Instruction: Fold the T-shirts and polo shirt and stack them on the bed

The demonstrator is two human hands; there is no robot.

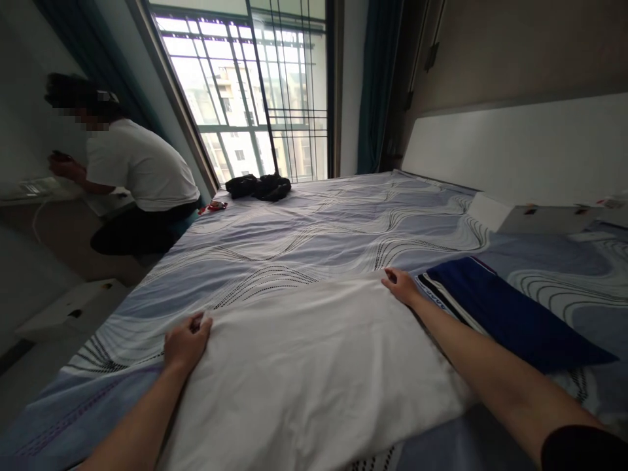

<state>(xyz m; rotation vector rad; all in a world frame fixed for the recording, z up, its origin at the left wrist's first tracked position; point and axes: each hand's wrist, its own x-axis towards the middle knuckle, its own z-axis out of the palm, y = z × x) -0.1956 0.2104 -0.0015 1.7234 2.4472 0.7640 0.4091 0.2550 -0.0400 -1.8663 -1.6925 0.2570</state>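
Note:
A white cloth (314,366), perhaps a garment, lies spread flat on the bed in front of me. My left hand (187,341) pinches its far left corner between thumb and fingers. At the far right corner, my right hand (400,286) grips the fabric in the same way. The cloth's surface has soft wrinkles, and its near edge runs out of view at the bottom left. Beside my right forearm lies a folded dark blue garment (510,314) with a black and white striped edge.
The bed (294,242) has a blue-grey wave-patterned sheet. Black bundled cloth (260,187) and a small red packet (216,206) lie at its far edge. White boxes stand on the bed at right (544,219) and on the floor (73,307). A person (142,163) sits at left.

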